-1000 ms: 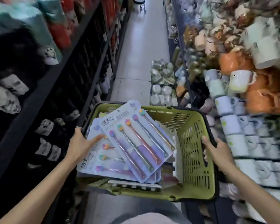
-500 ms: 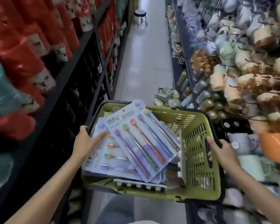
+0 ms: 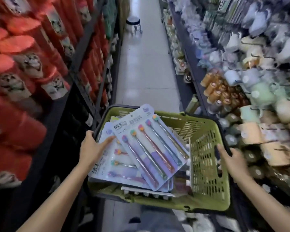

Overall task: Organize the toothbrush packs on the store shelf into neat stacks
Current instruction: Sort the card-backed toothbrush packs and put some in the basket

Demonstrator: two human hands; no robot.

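A green plastic basket [image 3: 206, 166] hangs in front of me in a narrow store aisle. Several flat toothbrush packs lie piled in its left half. The top pack [image 3: 151, 146] shows a row of brushes with coloured heads and lies slanted across a second pack [image 3: 112, 163]. My left hand [image 3: 92, 148] grips the basket's left rim, its thumb lying over the edge of the lower pack. My right hand [image 3: 231, 158] holds the basket's right rim with curled fingers.
Dark shelves with red cylindrical packages [image 3: 28, 67] run along the left. Shelves of mugs and jars [image 3: 251, 91] line the right. The tiled aisle floor [image 3: 146, 64] leads ahead to a small black stool [image 3: 132, 24].
The view has lifted and moved down the aisle; the shelf goods on both sides have shifted past. Both hands keep the same hold on the basket, and the packs lie as before.
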